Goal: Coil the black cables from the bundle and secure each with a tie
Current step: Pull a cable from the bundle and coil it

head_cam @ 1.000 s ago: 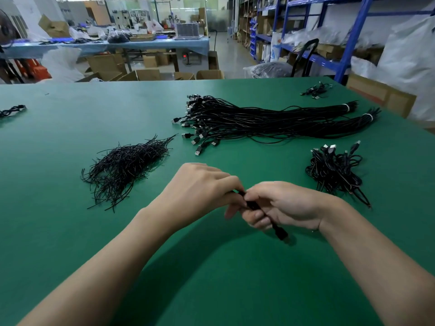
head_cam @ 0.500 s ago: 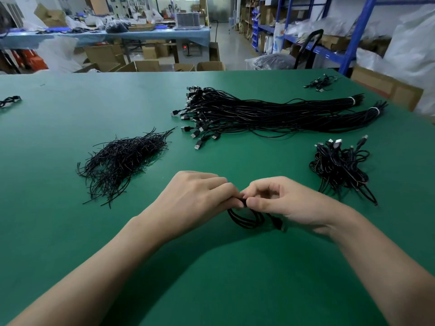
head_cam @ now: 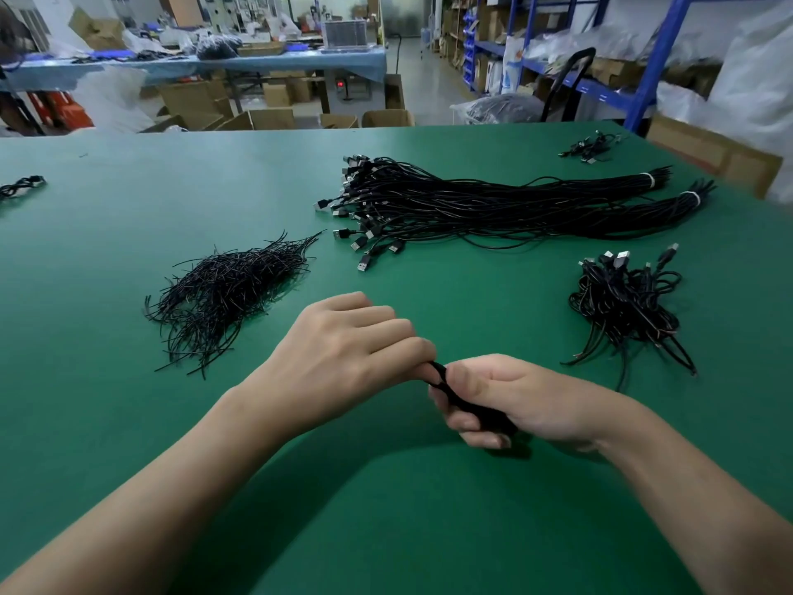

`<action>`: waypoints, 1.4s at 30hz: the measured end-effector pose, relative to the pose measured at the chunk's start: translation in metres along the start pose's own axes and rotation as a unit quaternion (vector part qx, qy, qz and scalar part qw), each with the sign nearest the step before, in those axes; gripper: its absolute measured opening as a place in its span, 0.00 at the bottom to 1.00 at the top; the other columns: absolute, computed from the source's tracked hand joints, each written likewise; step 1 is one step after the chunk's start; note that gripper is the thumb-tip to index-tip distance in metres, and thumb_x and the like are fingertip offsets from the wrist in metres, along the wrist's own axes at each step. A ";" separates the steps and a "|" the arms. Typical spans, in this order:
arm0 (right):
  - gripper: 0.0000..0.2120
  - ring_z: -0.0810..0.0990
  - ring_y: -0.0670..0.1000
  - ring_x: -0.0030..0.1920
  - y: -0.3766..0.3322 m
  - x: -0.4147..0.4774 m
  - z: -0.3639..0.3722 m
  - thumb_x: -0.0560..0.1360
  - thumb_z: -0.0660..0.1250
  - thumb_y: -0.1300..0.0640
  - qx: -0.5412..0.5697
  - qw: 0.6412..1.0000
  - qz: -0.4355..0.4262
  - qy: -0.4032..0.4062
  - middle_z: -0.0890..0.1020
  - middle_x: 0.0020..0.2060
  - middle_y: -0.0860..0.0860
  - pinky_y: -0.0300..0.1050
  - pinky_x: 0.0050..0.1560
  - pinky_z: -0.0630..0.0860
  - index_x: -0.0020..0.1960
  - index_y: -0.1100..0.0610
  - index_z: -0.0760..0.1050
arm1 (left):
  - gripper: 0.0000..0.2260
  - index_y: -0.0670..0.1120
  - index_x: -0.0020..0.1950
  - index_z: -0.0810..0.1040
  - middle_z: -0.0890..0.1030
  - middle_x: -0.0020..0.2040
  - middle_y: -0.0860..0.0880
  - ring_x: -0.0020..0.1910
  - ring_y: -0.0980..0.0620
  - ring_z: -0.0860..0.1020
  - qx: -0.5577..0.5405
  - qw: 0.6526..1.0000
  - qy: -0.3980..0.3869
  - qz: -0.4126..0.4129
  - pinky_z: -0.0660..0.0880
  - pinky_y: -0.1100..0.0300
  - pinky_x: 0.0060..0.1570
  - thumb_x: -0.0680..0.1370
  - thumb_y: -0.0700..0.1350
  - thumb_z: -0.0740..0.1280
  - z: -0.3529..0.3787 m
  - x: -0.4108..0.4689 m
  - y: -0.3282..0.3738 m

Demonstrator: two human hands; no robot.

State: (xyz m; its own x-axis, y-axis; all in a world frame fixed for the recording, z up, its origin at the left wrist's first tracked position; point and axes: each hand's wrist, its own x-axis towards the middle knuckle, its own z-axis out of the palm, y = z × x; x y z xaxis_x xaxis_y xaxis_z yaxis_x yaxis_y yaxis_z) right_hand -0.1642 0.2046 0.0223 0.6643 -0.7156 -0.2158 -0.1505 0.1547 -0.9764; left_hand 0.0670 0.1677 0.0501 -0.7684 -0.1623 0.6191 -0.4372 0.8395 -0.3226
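Change: half a second back the loops hung loose under both hands; now the cable (head_cam: 467, 407) is squeezed into a tight coil, likely ready for tying.
Right hand (head_cam: 528, 397): fingers wrapped round the coil, clamped.
Left hand (head_cam: 343, 358): fingertips pinching the coil's top end, right against the other fist.
Ties (head_cam: 231, 289): heap off left of the grip, untouched.
Bundle (head_cam: 493, 204): beyond the grip.
Finished coils (head_cam: 626, 307): right of it.

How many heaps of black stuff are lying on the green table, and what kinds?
Long straight black cable bundles with white bands: 2
Heap of thin black wire ties: 1
Heap of coiled black cables: 1
Small far-off black cable clusters: 2
Total: 6
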 end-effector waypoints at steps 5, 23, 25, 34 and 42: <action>0.17 0.66 0.44 0.26 0.001 0.006 0.012 0.82 0.58 0.44 -0.114 0.989 -0.015 0.097 0.74 0.29 0.46 0.34 0.27 0.63 0.42 0.55 0.71 | 0.12 0.47 0.45 0.82 0.78 0.37 0.53 0.35 0.50 0.76 0.026 0.999 -0.021 0.006 0.74 0.54 0.43 0.83 0.51 0.67 0.002 -0.007 -0.002; 0.15 0.74 0.50 0.23 0.000 0.015 0.029 0.67 0.81 0.57 -0.733 0.619 -0.083 0.270 0.74 0.27 0.47 0.41 0.25 0.55 0.37 0.52 0.74 | 0.27 0.44 0.51 0.75 0.80 0.45 0.46 0.46 0.44 0.77 -0.335 0.827 -0.334 -0.304 0.74 0.46 0.54 0.82 0.63 0.46 0.015 -0.006 0.019; 0.10 0.78 0.53 0.28 0.000 0.015 0.028 0.78 0.72 0.52 -0.712 0.642 -0.105 0.264 0.77 0.32 0.49 0.43 0.28 0.60 0.41 0.53 0.73 | 0.26 0.43 0.51 0.75 0.81 0.46 0.45 0.47 0.44 0.77 -0.362 0.817 -0.318 -0.316 0.74 0.45 0.54 0.82 0.62 0.48 0.016 -0.005 0.019; 0.08 0.76 0.45 0.37 -0.003 0.005 0.005 0.83 0.60 0.44 -0.401 0.902 0.011 0.160 0.79 0.36 0.44 0.49 0.43 0.74 0.48 0.45 0.74 | 0.16 0.51 0.47 0.66 0.68 0.39 0.56 0.37 0.53 0.67 -0.208 0.892 -0.309 -0.255 0.68 0.53 0.41 0.85 0.59 0.48 0.029 -0.013 0.019; 0.09 0.73 0.47 0.26 0.004 0.003 -0.008 0.81 0.65 0.49 -0.089 0.986 -0.044 0.137 0.79 0.31 0.51 0.37 0.25 0.68 0.51 0.51 0.81 | 0.18 0.50 0.46 0.67 0.70 0.40 0.56 0.37 0.51 0.70 -0.218 0.915 -0.200 -0.276 0.72 0.49 0.41 0.85 0.59 0.46 0.034 -0.007 0.020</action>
State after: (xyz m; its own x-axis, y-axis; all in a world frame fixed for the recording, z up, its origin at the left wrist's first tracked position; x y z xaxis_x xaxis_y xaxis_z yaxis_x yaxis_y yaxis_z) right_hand -0.1684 0.1980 0.0182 0.4612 -0.8820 -0.0966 -0.2440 -0.0214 -0.9695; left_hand 0.0480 0.1681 0.0147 -0.6349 -0.7266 0.2625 -0.6485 0.6859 0.3300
